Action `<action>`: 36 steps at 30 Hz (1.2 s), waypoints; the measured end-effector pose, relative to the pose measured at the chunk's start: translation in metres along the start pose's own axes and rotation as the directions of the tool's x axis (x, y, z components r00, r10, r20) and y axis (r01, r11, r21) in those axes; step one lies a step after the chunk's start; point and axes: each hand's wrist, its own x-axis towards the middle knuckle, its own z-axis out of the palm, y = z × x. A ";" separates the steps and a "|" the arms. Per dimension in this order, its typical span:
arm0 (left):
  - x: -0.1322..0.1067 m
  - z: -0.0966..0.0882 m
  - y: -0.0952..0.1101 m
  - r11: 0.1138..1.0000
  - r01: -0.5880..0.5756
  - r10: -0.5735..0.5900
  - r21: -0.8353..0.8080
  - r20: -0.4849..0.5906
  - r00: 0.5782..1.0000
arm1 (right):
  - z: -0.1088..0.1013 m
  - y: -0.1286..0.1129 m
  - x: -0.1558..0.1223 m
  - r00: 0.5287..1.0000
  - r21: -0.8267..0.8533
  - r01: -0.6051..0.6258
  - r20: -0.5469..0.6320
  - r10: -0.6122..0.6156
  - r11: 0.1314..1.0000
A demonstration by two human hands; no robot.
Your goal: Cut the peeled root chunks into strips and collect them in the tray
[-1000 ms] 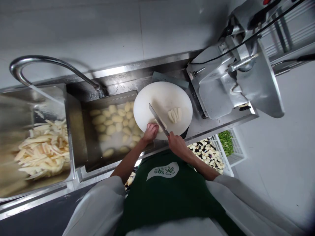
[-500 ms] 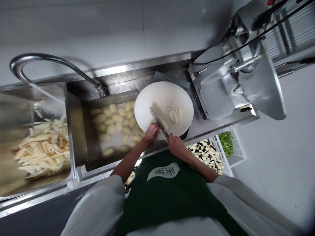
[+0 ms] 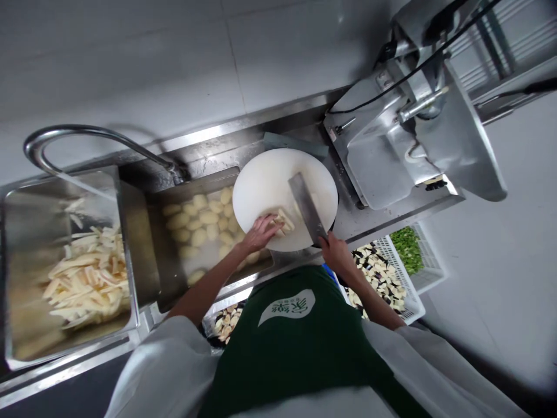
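Note:
On the round white cutting board [image 3: 256,180], my left hand [image 3: 261,232] has its fingers around a bunch of cut potato pieces [image 3: 284,222]. My right hand [image 3: 337,252] grips the handle of a cleaver [image 3: 306,204]. Its broad blade is tilted flat-side up over the right half of the board, apart from my left hand. More pale potato slices lie there, partly covered by the blade.
Whole peeled potatoes [image 3: 199,237] sit in water in the sink [image 3: 150,255] left of the board. A metal tub [image 3: 26,255] holds pale cut strips. A slicing machine [image 3: 378,168] stands right; below are baskets of diced eggplant [image 3: 383,276] and chopped greens [image 3: 407,249].
The cleaver has moved right, away from my left hand, and its blade has turned flatter. My left hand has shifted from beside the blade onto the potato pieces. The camera view has tilted.

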 end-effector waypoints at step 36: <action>0.200 0.047 0.057 0.945 -0.070 -0.139 0.319 0.588 0.797 | 0.023 0.068 0.012 0.972 0.147 -0.235 0.021 0.235 0.961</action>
